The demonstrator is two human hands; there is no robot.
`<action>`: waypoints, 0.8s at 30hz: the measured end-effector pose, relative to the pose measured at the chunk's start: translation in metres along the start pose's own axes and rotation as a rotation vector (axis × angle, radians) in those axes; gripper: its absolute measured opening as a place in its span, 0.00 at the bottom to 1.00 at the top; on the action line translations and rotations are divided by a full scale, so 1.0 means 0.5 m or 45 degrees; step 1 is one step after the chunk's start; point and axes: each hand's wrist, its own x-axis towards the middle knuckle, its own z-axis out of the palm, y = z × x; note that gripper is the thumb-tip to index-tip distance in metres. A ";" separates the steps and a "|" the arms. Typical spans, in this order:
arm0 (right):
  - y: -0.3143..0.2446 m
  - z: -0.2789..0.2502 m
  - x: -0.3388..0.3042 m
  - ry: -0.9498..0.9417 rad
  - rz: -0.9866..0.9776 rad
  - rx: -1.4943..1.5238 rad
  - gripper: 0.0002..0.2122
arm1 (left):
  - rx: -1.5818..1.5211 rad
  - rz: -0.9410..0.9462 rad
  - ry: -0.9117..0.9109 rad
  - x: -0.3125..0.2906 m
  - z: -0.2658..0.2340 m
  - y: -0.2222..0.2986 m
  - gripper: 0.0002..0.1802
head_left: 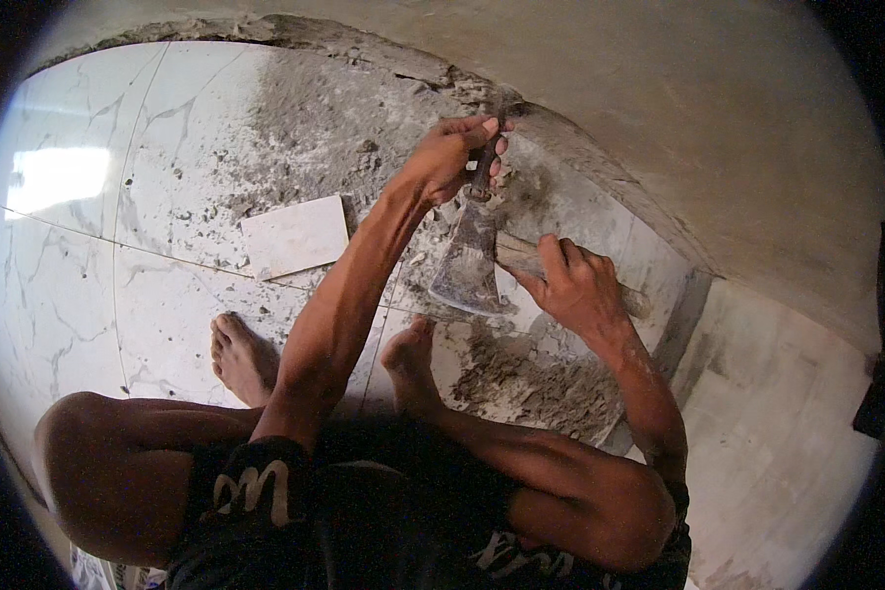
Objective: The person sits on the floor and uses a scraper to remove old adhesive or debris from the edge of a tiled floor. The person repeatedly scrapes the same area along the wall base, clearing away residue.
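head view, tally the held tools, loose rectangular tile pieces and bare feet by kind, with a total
Hatchet, in the right hand: 1
Dark metal bar, in the left hand: 1
Loose rectangular tile piece: 1
Bare feet: 2
Total: 5

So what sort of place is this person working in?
Probably a room being built or repaired: grey rubble lies across marbled floor tiles, the wall looks rough along its base, and the right hand grips a hatchet.

grey-veined white floor tiles (79, 285), grey blade (470, 258)
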 end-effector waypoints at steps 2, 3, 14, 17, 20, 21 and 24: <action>-0.005 -0.005 0.004 0.001 -0.039 -0.010 0.21 | 0.028 0.007 -0.005 0.005 -0.005 -0.005 0.17; -0.009 -0.009 0.006 0.013 -0.065 -0.004 0.19 | 0.027 0.011 -0.007 0.007 -0.001 -0.005 0.17; 0.005 -0.003 0.021 0.083 -0.095 -0.418 0.15 | -0.126 -0.042 0.000 0.000 0.005 0.021 0.14; -0.014 0.004 0.001 0.040 -0.146 -0.288 0.12 | -0.087 -0.036 -0.023 0.011 -0.002 0.014 0.15; -0.058 -0.004 -0.006 0.310 -0.531 -0.211 0.11 | -0.011 -0.037 0.016 0.002 -0.007 0.017 0.17; -0.067 -0.018 -0.010 0.347 -0.639 -0.192 0.12 | -0.031 -0.039 0.012 0.002 -0.004 0.016 0.17; 0.006 -0.010 0.031 0.177 -0.274 -0.187 0.09 | -0.092 -0.054 0.044 0.008 0.005 0.014 0.14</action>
